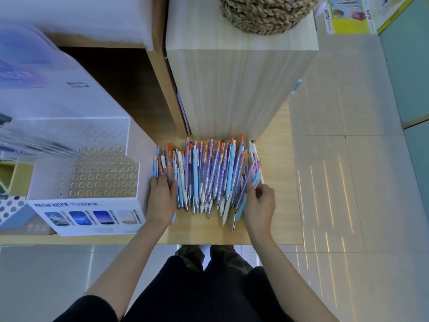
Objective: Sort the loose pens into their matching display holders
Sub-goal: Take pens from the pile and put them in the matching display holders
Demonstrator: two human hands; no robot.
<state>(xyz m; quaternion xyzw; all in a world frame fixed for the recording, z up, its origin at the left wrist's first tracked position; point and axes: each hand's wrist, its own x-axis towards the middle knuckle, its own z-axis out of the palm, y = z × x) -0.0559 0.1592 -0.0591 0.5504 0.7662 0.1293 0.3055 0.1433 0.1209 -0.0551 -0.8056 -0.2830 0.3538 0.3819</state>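
**Figure: head view.** As I read it from my station, sorting has barely begun.

- **Pens:** The pens [206, 175] lie in 1 dense heap on the wooden counter [276, 228], at the centre of the view. Their tips point mostly toward 6 o'clock and their orange or white push-buttons toward 12 o'clock, against the foot of a pale wooden block [234, 89].
- **Appearance:** The barrels come in at least 3 kinds: light blue, lilac with print, and cream white. They are mixed together, and several cross at a slant near 3 o'clock of the heap.
- **Holder:** The display holder [104, 180] is a white stepped stand with rows of round holes. It stands just beside the heap at 9 o'clock, and every hole I can see on its front tiers is unfilled.
- **Poor view:** Dark shapes on the blurred tier at the far 9 o'clock edge may be pens already placed, but I cannot tell.
- **Progress:** My judgement is that nearly all the sorting remains.
- **Left hand:** The left hand [161, 201] rests on the heap's 9 o'clock edge. Its fingers are laid over the outermost pens, pressing rather than gripping.
- **Right hand:** The right hand [260, 204] is at the 3 o'clock edge, fingers curled round a small bundle of blue and lilac pens.
- **Surroundings:** A woven basket [264, 15] sits on top of the block at 12 o'clock.
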